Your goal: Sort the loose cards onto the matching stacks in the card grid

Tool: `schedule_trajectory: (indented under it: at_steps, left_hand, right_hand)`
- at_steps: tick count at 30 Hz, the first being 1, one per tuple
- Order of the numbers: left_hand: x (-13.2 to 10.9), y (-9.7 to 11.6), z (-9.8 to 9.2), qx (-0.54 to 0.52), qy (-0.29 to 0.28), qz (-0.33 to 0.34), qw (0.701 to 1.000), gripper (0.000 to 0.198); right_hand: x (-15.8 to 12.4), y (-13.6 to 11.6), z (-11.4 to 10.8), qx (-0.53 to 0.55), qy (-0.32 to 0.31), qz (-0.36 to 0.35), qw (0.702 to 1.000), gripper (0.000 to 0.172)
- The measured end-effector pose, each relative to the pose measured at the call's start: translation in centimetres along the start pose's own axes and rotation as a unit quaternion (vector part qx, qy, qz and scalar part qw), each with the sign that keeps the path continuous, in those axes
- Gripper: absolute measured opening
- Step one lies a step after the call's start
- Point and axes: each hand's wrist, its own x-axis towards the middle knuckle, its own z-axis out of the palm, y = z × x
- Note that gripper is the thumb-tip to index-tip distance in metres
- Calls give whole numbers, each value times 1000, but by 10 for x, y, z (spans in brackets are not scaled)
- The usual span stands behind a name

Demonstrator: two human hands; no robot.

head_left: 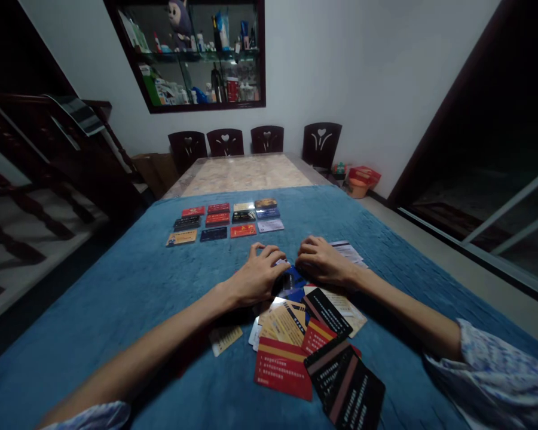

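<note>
My left hand (pixel 260 276) is curled low over a loose pile of cards, its fingertips at the edge of a blue card (pixel 292 278). Just across from it, my right hand (pixel 323 260) has its fingers bent down at the same card's far side. What either hand pinches is hidden beneath the fingers. Towards me the pile fans out: yellow cards (pixel 283 322), a red card (pixel 283 367) and black cards (pixel 354 388) lie overlapped, with printed lines up. A pale card (pixel 226 339) lies by my left forearm, and another whitish card (pixel 348 252) shows beyond my right wrist.
Farther off, small stacks of cards stand in three rows, among them a red stack (pixel 217 219) and a lilac card (pixel 271 226). A blue cloth (pixel 130 280) covers the near table; its marble top (pixel 251 172) shows beyond. Dark chairs (pixel 321 143) line the far end.
</note>
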Motion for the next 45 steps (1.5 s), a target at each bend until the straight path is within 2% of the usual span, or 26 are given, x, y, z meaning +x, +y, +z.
schedule_trajectory:
  at_steps: [4,12,16,26,30,39,45]
  left_hand:
    - [0,11,0,-4,4,20,1000,45]
    - [-1,28,6,-9,23,54,998,31]
    - [-3,36,6,-9,27,66,997,33]
    - [-8,61,3,-43,52,129,989,29]
    - [-10,70,0,-64,44,154,985,27]
    - [-19,78,-9,-117,-7,255,960,46]
    - [-24,86,-8,-99,-14,290,952,52]
  right_hand:
    - [-9,-7,-4,8,-5,1,1000,24]
    - [-26,-18,-11,24,3,-2,1000,24]
    - [-34,-25,-16,35,12,-10,999,24]
    - [-69,-57,-30,55,18,2,998,25]
    - [-86,-72,-39,82,10,4,997,36]
    - [-113,-97,-46,131,-48,-6,990,69]
    - [-116,-108,-46,127,-70,-14,989,74]
